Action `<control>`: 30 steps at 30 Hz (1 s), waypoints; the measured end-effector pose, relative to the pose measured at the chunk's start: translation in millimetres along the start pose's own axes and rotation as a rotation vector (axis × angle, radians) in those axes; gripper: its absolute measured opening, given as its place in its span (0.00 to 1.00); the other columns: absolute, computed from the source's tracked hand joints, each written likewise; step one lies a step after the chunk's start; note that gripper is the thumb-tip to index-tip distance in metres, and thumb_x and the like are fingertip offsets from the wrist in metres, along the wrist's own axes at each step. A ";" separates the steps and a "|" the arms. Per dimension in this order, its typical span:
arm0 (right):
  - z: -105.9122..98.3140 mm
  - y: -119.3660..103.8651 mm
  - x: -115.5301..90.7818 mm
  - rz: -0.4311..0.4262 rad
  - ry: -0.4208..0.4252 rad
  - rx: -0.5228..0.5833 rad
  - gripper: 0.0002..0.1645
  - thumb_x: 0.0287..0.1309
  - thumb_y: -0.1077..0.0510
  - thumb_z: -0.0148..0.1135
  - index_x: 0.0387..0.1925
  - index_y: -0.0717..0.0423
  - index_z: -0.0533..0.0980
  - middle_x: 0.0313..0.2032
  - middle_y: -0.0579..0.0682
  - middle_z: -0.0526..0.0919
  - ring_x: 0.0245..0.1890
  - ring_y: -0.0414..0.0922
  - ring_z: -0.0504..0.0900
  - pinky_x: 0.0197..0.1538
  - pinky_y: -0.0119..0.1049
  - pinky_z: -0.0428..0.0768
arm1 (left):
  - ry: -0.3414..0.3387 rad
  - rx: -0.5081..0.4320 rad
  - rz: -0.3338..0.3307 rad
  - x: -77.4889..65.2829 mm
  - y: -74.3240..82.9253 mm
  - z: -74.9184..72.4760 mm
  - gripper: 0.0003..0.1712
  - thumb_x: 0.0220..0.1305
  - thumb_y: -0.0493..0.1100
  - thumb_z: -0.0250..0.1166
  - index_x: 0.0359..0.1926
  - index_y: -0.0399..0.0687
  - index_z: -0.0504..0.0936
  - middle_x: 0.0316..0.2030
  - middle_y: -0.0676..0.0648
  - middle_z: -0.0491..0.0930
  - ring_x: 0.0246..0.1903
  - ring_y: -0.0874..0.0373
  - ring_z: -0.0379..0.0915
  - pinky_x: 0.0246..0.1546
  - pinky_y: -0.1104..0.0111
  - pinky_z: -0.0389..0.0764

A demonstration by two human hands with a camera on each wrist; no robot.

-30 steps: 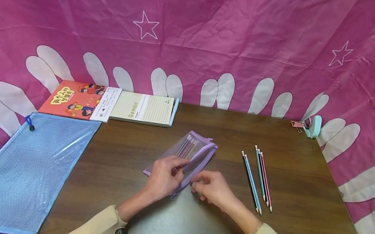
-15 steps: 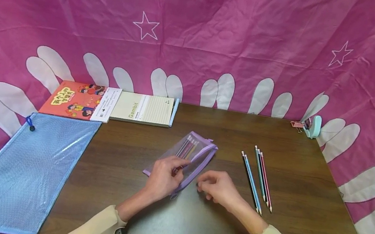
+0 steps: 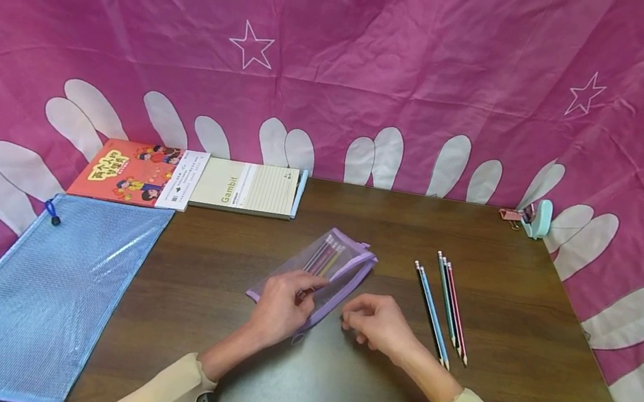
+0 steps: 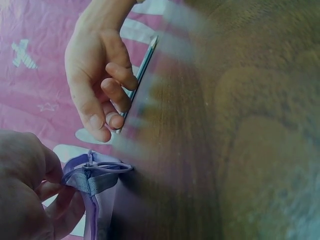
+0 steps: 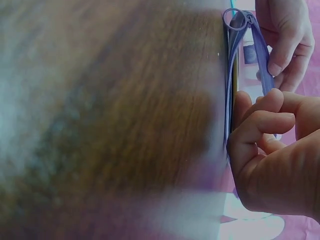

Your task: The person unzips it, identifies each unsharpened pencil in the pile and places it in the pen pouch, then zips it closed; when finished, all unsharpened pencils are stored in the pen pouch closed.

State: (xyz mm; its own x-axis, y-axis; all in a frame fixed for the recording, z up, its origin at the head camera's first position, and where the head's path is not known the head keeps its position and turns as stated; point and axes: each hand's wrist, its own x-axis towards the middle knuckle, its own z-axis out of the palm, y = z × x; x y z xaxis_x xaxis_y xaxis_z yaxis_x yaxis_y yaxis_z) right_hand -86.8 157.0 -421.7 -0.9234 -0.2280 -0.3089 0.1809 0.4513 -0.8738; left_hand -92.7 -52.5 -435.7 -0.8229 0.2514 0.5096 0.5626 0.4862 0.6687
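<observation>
A see-through pencil pouch (image 3: 342, 271) with purple edging lies near the middle of the table, several pencils (image 3: 322, 255) visible inside it. My left hand (image 3: 283, 302) pinches the pouch's near upper side between thumb and fingers. Its zipper pull (image 4: 112, 167), with a ring, sits at the near end, and the zipped edge gapes in the right wrist view. Just right of the pouch hovers my right hand (image 3: 376, 323), its fingers loosely bent with nothing in them. Beyond that hand, several loose pencils (image 3: 433, 314) lie on the table, tips toward me.
A blue mesh bag (image 3: 40, 295) covers the table's left side. Behind it lie a red picture book (image 3: 130, 171) and a cream notebook (image 3: 249, 188). Small clips (image 3: 512, 214) and a mint-coloured item (image 3: 542, 218) stand at the far right corner. A pink cloth (image 3: 450, 58) hangs behind.
My right hand has drawn away from the pouch's edge, a little to the right. The left hand keeps its hold, and the pouch's far end has shifted slightly right.
</observation>
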 end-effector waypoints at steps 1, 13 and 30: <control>-0.1 -0.2 -0.1 0.001 0.002 0.001 0.07 0.62 0.63 0.61 0.39 0.59 0.83 0.28 0.51 0.83 0.20 0.43 0.73 0.19 0.33 0.66 | -0.002 -0.001 0.003 0.1 -0.1 -0.1 0.21 0.45 0.21 0.63 0.42 0.38 0.89 0.34 0.45 0.85 0.23 0.64 0.72 0.21 0.74 0.73; -10.2 -3.3 2.2 -0.044 0.202 -0.020 0.05 0.63 0.62 0.64 0.38 0.60 0.83 0.27 0.50 0.83 0.20 0.45 0.75 0.22 0.36 0.72 | -0.002 0.012 0.005 -0.5 -1.0 -0.5 0.23 0.44 0.20 0.63 0.41 0.40 0.89 0.34 0.46 0.85 0.22 0.64 0.71 0.20 0.75 0.72; -16.1 4.3 4.8 -0.036 0.218 0.035 0.05 0.61 0.64 0.64 0.38 0.64 0.82 0.27 0.51 0.83 0.19 0.44 0.74 0.20 0.33 0.70 | -0.041 0.043 0.010 -3.8 -2.4 -1.6 0.22 0.44 0.21 0.64 0.42 0.37 0.88 0.34 0.44 0.85 0.23 0.62 0.74 0.22 0.75 0.74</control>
State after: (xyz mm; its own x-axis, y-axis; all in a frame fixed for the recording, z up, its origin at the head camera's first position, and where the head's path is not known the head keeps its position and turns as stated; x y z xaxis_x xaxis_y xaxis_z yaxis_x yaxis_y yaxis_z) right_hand -96.0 171.8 -420.9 -0.9802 -0.0499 -0.1918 0.1544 0.4149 -0.8967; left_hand -90.8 -55.9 -438.4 -0.8206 0.2902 0.4924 0.5672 0.5190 0.6395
